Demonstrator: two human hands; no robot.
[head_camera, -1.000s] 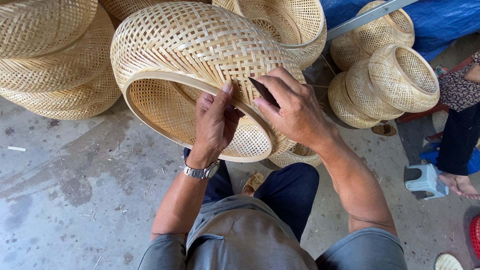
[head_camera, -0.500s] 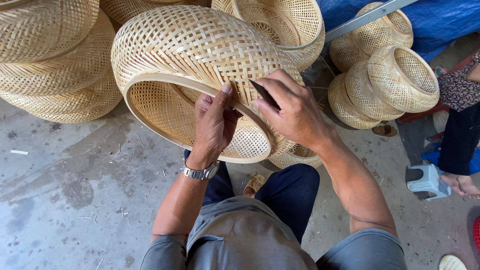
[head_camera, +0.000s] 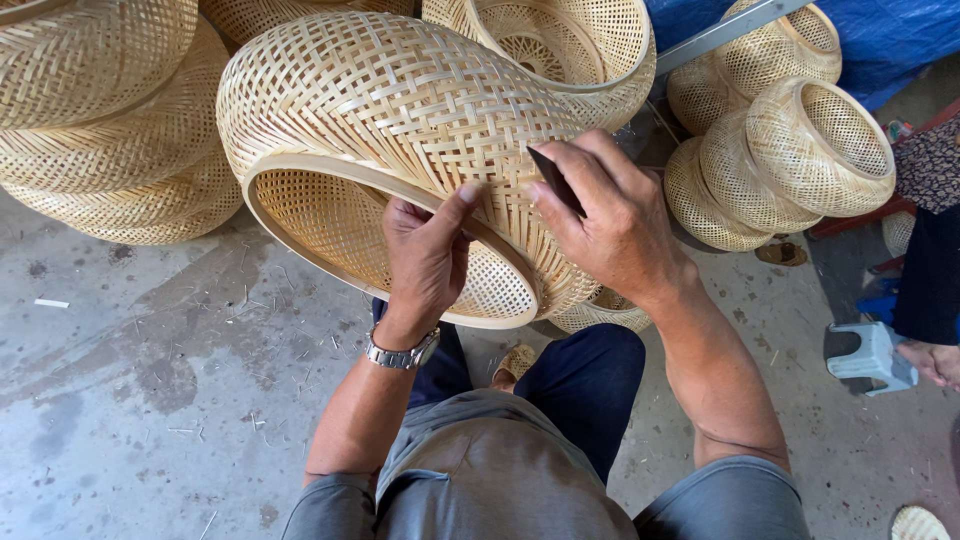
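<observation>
Right now the left hand (head_camera: 428, 262) has a closed grip on the big woven basket (head_camera: 390, 120). Its thumb presses on the outside weave and its fingers curl over the pale rim, so the fingertips are hidden inside. The basket lies on its side above the person's knees, with its open mouth facing down and left.

The right hand (head_camera: 612, 215) has a closed grip on a thin dark tool (head_camera: 556, 180), pinched between thumb and fingers. The tool's tip touches the weave near the rim. Most of the tool is hidden by the fingers, so its kind is hard to tell.

A silver watch (head_camera: 402, 352) sits on the left wrist.

More baskets lie on the grey floor (head_camera: 150, 400): about three stacked at the left (head_camera: 110, 150), one behind (head_camera: 575, 50), and about four at the right (head_camera: 790, 150). Some are cut off at the edge. A small one peeks out under the big basket (head_camera: 605, 312).
</observation>
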